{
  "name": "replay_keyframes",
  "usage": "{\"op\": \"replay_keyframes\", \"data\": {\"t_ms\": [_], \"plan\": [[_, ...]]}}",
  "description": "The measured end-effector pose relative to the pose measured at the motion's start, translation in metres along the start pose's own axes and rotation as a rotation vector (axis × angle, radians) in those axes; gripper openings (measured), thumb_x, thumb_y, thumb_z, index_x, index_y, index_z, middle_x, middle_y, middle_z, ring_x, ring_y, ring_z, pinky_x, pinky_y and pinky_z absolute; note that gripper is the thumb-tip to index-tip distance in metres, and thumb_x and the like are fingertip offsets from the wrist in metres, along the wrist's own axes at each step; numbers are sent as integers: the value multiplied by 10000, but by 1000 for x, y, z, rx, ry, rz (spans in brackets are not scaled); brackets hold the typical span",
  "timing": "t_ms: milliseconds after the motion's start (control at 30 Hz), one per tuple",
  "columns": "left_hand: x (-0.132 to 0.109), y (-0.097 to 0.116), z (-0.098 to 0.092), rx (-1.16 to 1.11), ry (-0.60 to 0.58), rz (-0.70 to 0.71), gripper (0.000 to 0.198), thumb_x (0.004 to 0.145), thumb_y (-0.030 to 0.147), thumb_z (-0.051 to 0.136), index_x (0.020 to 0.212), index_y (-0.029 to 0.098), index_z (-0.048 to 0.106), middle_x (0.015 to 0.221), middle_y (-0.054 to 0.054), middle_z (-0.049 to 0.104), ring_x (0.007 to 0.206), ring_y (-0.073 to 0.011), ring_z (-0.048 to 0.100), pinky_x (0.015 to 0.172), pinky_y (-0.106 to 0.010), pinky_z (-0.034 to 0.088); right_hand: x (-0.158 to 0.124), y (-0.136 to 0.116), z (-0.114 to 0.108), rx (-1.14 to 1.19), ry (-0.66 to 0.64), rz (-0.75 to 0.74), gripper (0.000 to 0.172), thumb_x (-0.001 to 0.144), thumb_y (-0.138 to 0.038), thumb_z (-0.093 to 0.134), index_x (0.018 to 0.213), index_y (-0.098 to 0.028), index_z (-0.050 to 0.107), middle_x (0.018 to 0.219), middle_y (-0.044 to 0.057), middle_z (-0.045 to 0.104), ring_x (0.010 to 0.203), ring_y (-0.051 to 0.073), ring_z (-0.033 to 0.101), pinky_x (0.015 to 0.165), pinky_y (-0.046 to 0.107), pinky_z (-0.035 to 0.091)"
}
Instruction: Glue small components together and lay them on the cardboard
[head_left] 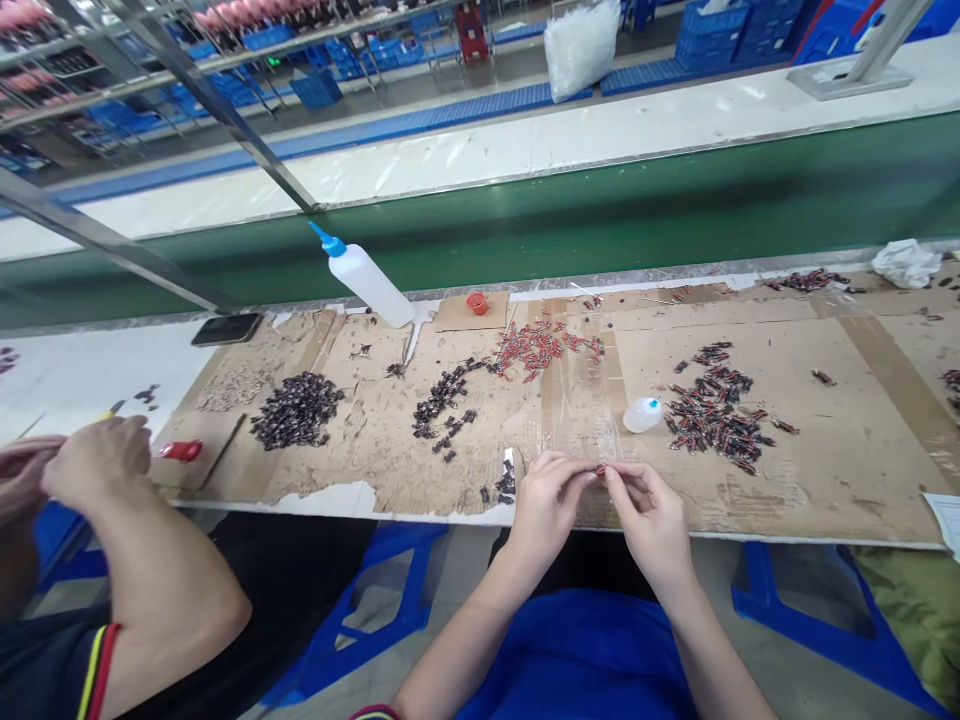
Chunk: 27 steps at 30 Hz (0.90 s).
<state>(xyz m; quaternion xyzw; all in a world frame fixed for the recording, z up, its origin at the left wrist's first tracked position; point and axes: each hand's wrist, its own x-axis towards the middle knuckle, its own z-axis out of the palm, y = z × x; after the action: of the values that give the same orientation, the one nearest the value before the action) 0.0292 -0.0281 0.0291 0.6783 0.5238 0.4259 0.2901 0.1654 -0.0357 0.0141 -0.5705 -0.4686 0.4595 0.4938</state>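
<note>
Between the fingertips of my left hand (553, 495) and my right hand (649, 510) is a small red and black part (599, 471), mostly covered by the fingers. Both hands are pinched on it, just above the front edge of the cardboard-covered table (810, 400). Right of them lies a pile of red and black parts (716, 410), with a small white bottle (643, 415) at its left side. Ahead and to the left are red parts (532, 345) in a loose heap. Small black pieces (442, 400) are scattered left of my left hand, and a few (506, 485) lie close to it.
A tall white bottle with a blue nozzle (371, 285) leans near the back edge. A red cap (476, 302), a phone (227, 329) and a black heap (296, 410) are also on the table. A co-worker's hands (105, 460) are at the left. Metal posts (225, 110) rise behind.
</note>
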Motion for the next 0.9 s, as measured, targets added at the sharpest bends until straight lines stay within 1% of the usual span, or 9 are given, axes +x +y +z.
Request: {"op": "replay_keyframes", "data": {"t_ms": [233,333,433,533,700,767,833,900], "plan": [[0,9,-3,-125,0,-100,112,871,173,626,899,204,731,848,-51,739,851,-183,657,785,-309,547,-3,3,1,-62,47,-80,330,835,-514,622,841,-189,680,818,83,743,744,218,731,729,352,611],[0,12,-5,-168,-13,-152,107,857,180,637,901,198,733,860,-56,737,867,-186,661,802,-310,542,-4,1,-1,-124,62,-152,295,851,-478,615,851,-192,689,829,81,743,757,219,728,751,364,606],[0,14,-6,-206,-18,-210,110,843,182,637,896,192,733,880,-63,731,882,-187,664,825,-310,535,-4,-4,-2,-179,60,-248,224,860,-412,616,841,-205,698,842,74,741,786,219,720,793,372,596],[0,14,-6,-240,-26,-273,96,824,176,642,866,184,728,872,-60,719,870,-178,663,824,-297,531,-2,-10,-6,-185,31,-298,156,852,-346,626,804,-220,704,826,62,740,788,214,711,790,365,596],[0,14,-6,-244,-41,-309,82,813,170,641,846,182,715,856,-55,704,863,-176,648,812,-290,523,3,-13,-11,-114,-90,-250,154,819,-348,660,773,-213,717,825,61,745,749,206,709,725,346,609],[0,14,-5,-242,-39,-318,80,810,168,637,838,181,711,852,-52,701,862,-175,644,810,-288,518,3,-11,-11,-97,-82,-217,166,811,-360,669,853,-206,716,815,56,744,730,200,712,700,333,614],[0,14,-3,-249,-33,-332,83,806,166,632,834,177,710,846,-48,695,852,-171,644,803,-284,517,1,-6,-9,-94,-31,-204,240,812,-361,667,989,-201,688,816,51,739,712,189,711,681,322,617],[1,14,1,-264,-30,-348,90,804,166,629,839,172,711,844,-48,687,843,-169,647,796,-283,519,-2,-1,-8,-116,20,-226,302,820,-349,661,1081,-199,650,824,50,734,719,184,709,692,320,617]]}}
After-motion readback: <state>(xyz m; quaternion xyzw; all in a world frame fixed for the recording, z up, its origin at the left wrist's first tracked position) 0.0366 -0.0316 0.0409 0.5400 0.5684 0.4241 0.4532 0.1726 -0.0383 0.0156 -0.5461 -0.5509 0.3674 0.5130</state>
